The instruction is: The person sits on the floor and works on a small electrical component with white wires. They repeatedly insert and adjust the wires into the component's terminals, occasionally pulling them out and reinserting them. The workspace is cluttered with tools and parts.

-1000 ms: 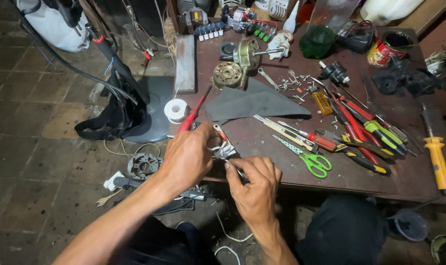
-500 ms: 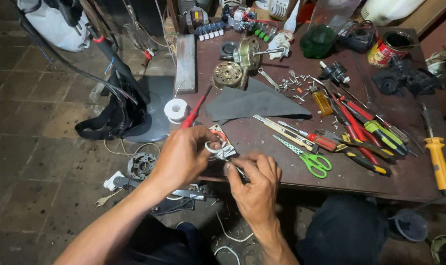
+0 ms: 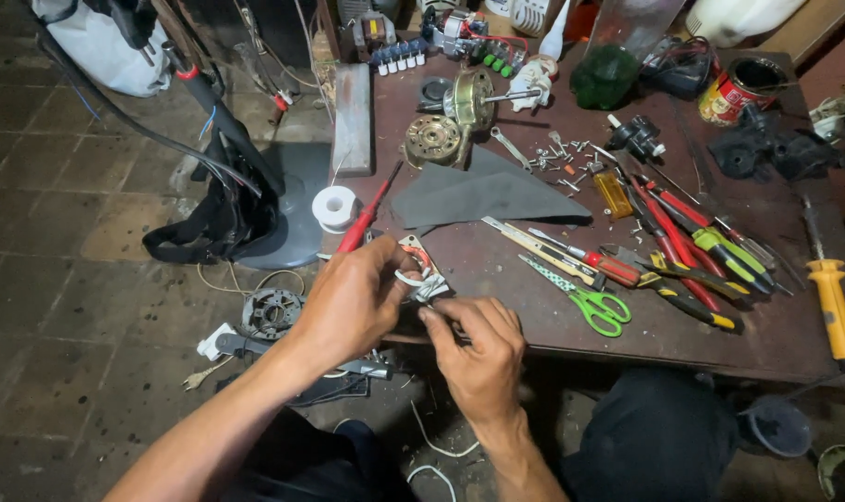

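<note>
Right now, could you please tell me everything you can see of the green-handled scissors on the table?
The green-handled scissors lie flat on the dark brown table, near its front edge. They have two bright green loop handles, plastic by the look, at the lower right end, and pale patterned blades that look closed and point up-left. No hand touches them; the right hand is nearest, to their left. A red-handled tool lies just behind them, and yellow-and-black pliers lie to their right.
</note>
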